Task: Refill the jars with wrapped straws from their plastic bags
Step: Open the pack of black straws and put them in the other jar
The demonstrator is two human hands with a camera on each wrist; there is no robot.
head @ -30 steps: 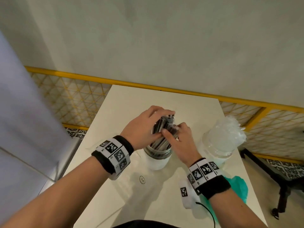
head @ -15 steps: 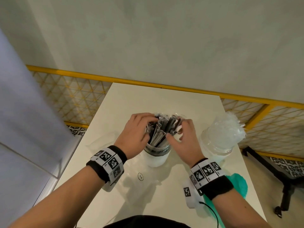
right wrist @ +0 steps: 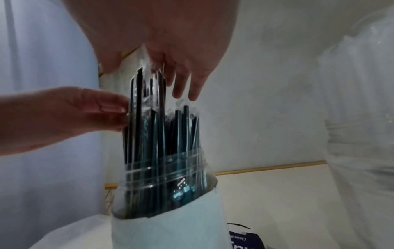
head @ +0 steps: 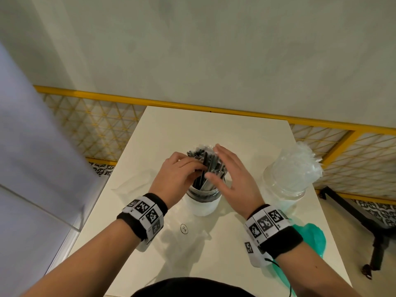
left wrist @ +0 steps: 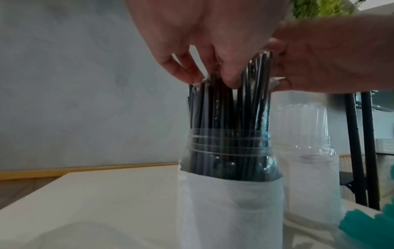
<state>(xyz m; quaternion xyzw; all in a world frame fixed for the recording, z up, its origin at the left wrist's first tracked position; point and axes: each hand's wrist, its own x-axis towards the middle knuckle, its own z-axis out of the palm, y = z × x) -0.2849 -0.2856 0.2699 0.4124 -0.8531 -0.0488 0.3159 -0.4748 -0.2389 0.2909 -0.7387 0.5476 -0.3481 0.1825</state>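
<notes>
Two hands on one jar. My left hand [head: 179, 175] has its fingers curled down onto the tops of the black wrapped straws [left wrist: 228, 107], fingertips [left wrist: 231, 80] pushed in among them and pinching a few. My right hand [head: 233, 179] is flat, fingers straight and spread, palm side against the right of the bundle w/ thumb at the near side; it presses, doesn't grip.

The straws stand upright in a clear plastic jar [head: 203, 202] w/ threaded neck and a white label round its lower body, mid-table [head: 214, 129]. Tops stick well above the rim, uneven heights. Just right of it stands a 2nd clear jar [head: 285, 189] packed w/ clear-wrapped straws [head: 297, 161], also above the rim. A teal plastic bag [head: 315, 236] lies near the right table edge, behind my right wrist.

Writing: a small round mark on the table near the front of the jar reads "34" [head: 184, 228]. The right wrist view shows a dark label [right wrist: 243, 239] w/ "Clean", rest cut off.
</notes>
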